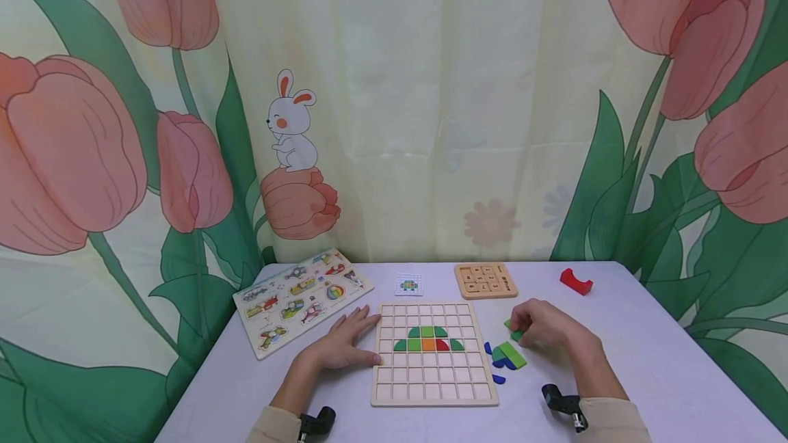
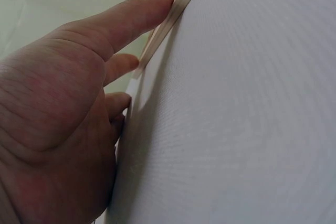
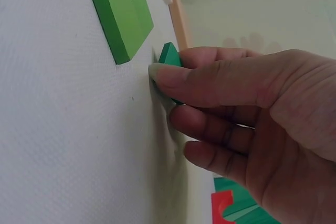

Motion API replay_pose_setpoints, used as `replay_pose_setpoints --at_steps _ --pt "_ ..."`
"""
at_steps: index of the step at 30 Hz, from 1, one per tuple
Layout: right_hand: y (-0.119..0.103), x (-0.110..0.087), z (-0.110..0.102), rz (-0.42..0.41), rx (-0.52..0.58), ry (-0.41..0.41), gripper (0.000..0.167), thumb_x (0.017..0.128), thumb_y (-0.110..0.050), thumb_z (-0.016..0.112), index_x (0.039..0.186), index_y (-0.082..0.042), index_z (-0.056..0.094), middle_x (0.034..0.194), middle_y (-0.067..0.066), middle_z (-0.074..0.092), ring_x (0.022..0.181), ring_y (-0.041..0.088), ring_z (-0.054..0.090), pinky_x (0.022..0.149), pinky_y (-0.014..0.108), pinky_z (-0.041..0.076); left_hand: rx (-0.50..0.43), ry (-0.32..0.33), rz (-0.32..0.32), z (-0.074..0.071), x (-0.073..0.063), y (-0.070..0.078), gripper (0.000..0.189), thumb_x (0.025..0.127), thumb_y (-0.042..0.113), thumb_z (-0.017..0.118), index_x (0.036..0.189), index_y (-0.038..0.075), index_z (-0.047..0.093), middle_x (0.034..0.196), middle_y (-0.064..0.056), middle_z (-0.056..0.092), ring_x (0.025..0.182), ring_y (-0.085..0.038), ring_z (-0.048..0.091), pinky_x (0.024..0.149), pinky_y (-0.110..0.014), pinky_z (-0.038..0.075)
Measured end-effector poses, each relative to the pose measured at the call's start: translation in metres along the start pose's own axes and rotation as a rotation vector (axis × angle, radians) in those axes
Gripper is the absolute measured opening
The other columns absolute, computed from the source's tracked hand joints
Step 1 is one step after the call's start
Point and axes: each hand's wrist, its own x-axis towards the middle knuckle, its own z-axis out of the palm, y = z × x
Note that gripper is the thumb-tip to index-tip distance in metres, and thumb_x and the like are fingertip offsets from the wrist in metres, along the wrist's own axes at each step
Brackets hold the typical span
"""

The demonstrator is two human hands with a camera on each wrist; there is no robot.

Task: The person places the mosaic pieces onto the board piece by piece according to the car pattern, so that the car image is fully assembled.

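Observation:
A wooden grid board lies in the middle of the table, with green, orange and red pieces forming a domed shape in its squares. My left hand rests at the board's left edge. In the left wrist view, its thumb is extended against the wooden rim. Right of the board, my right hand pinches a small dark green block between thumb and fingers, close over the table. Light green blocks lie just beside these fingertips, among dark green and blue pieces.
Behind the board lie a small pattern card and a wooden number tray. A picture puzzle board is angled at the back left. A red notched block sits at the back right, before a tulip-printed curtain.

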Motion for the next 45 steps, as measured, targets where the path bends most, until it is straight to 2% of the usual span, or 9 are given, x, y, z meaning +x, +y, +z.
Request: replay_pose_setpoints --at_steps 18,26,34,41,45 --pt "-0.002 -0.001 0.000 -0.022 0.026 -0.004 0.019 0.080 0.003 0.085 0.089 -0.011 0.078 0.086 0.003 0.069 0.086 0.020 0.057 0.076 0.031 0.055 0.007 0.001 0.005 -0.003 0.000 0.000 0.096 0.082 0.066 0.077 0.161 0.026 0.040 0.175 -0.011 0.017 0.163 -0.033 0.009 0.132 -0.060 0.004" --pt "-0.001 -0.004 -0.003 -0.049 0.031 0.011 0.018 0.083 0.003 0.082 0.092 -0.013 0.081 0.089 0.001 0.073 0.084 0.019 0.060 0.076 0.032 0.057 -0.005 -0.001 0.013 -0.001 -0.002 0.001 0.095 0.082 0.063 0.078 0.161 0.024 0.041 0.175 -0.013 0.018 0.163 -0.036 0.009 0.131 -0.062 0.003" --pt "-0.011 -0.004 -0.006 -0.201 0.103 0.035 0.018 0.088 -0.003 0.080 0.106 -0.008 0.081 0.100 0.001 0.077 0.093 0.019 0.066 0.086 0.037 0.061 -0.013 0.001 0.025 -0.001 -0.003 0.001 0.095 0.083 0.061 0.078 0.161 0.022 0.040 0.174 -0.015 0.018 0.163 -0.036 0.009 0.132 -0.061 0.002" --pt "-0.031 -0.003 -0.002 -0.301 0.159 0.076 0.018 0.095 -0.005 0.074 0.112 -0.005 0.079 0.106 0.006 0.078 0.093 0.021 0.069 0.080 0.023 0.060 -0.010 0.006 0.028 -0.001 -0.003 0.002 0.095 0.083 0.061 0.078 0.161 0.022 0.040 0.174 -0.014 0.018 0.163 -0.036 0.009 0.132 -0.060 0.002" --pt "-0.042 0.000 0.006 -0.342 0.174 0.107 0.018 0.096 -0.003 0.072 0.111 -0.005 0.079 0.108 0.006 0.077 0.093 0.020 0.067 0.080 0.020 0.059 -0.012 0.009 0.035 -0.001 -0.003 0.001 0.095 0.083 0.060 0.079 0.161 0.021 0.040 0.174 -0.015 0.018 0.163 -0.036 0.009 0.132 -0.060 0.002"
